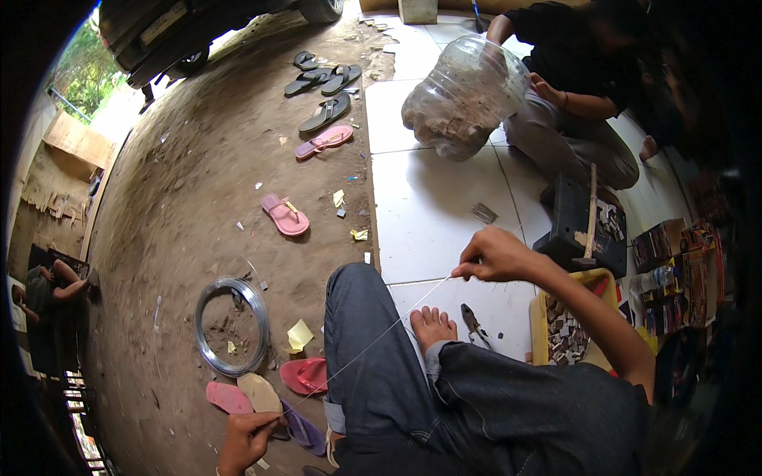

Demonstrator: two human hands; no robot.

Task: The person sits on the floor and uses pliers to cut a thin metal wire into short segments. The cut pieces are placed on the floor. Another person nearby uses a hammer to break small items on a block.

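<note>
There are one wire (401, 320), one coil (201, 321), one pair of pliers (471, 319), one hammer (592, 210), one yellow crate (540, 333), one black box (568, 213), one clear jug (468, 91), one vehicle (194, 36), four pink or red slippers (290, 222), one beige slipper (259, 391) and one purple slipper (305, 434).

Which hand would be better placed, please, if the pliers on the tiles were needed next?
Probably the right hand: it is near the pliers, over the tiles, while the left hand is farther off, by the sandals. Both pinch the thin strand, so the right would first have to let go.
</note>
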